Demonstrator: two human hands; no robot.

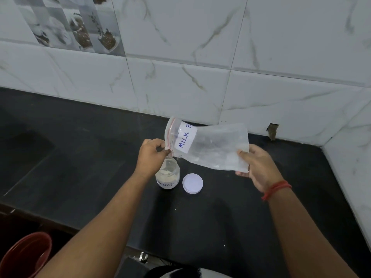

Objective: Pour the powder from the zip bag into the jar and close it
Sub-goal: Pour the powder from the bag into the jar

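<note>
Nearest, at about seven o'clock in the view, the rim of a red bucket [26,255] shows below the front edge of the black worktop [200,227]. Two bare forearms reach up from the bottom edge, the right one wearing a red thread [276,189] around the wrist.

Further in, near the centre, a white lid [192,183] lies flat on the worktop, just beside the jar [167,173] at its three o'clock side and not touching it. The jar stands upright and uncapped, clear-walled, with pale powder [165,172] in its lower part and a white label partly reading "WDER".

Above the jar, the left hand [150,155] has its grip pinched on the lower corner of the zip bag [208,146] at the red-striped seal, directly over the jar's mouth. The right hand [255,164], at three o'clock from the jar, has its grip clasped on the bag's bottom edge, thumb on top and fingers beneath. The bag is held off the worktop and lies roughly sideways, mouth toward nine o'clock; it looks nearly empty, with only a thin whitish film inside. Its white label reads "MILK" in blue.

Farthest, at twelve o'clock, a marble-patterned tiled wall [200,57] rises behind the worktop.
</note>
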